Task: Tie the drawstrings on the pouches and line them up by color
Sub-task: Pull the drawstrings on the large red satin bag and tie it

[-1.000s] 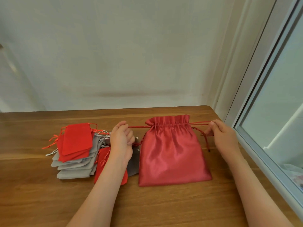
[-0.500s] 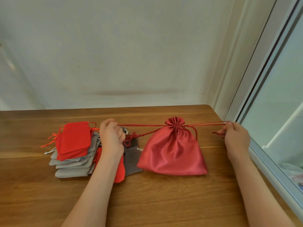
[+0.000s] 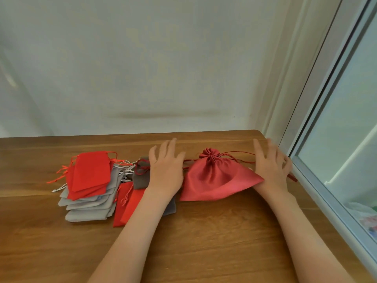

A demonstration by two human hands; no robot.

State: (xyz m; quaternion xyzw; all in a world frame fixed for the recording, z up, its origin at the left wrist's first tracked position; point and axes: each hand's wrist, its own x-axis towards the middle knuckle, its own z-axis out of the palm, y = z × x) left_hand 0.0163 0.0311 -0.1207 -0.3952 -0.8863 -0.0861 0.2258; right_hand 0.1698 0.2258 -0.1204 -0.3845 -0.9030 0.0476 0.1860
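Observation:
A large shiny red satin pouch point(image 3: 214, 178) lies on the wooden table point(image 3: 204, 231), its mouth cinched into a ruffle at the far end. Its thin red drawstrings point(image 3: 234, 155) trail loose to both sides. My left hand point(image 3: 166, 168) hovers just left of the pouch with its fingers spread, holding nothing. My right hand point(image 3: 271, 164) is just right of the pouch, fingers spread and slightly blurred, over the right cord end point(image 3: 292, 177). Left of my left hand lies a pile of small pouches: bright red ones point(image 3: 89, 174), light grey ones point(image 3: 89, 209) and a dark grey one point(image 3: 140, 177).
A white wall stands behind the table's far edge. A window frame point(image 3: 318, 186) runs along the table's right edge, close to my right hand. Bare wood shows in front of the pouches.
Both hands pulled the cords apart, cinching the pouch's mouth. They have now let go of the cords, opened their fingers and moved inward beside the pouch.

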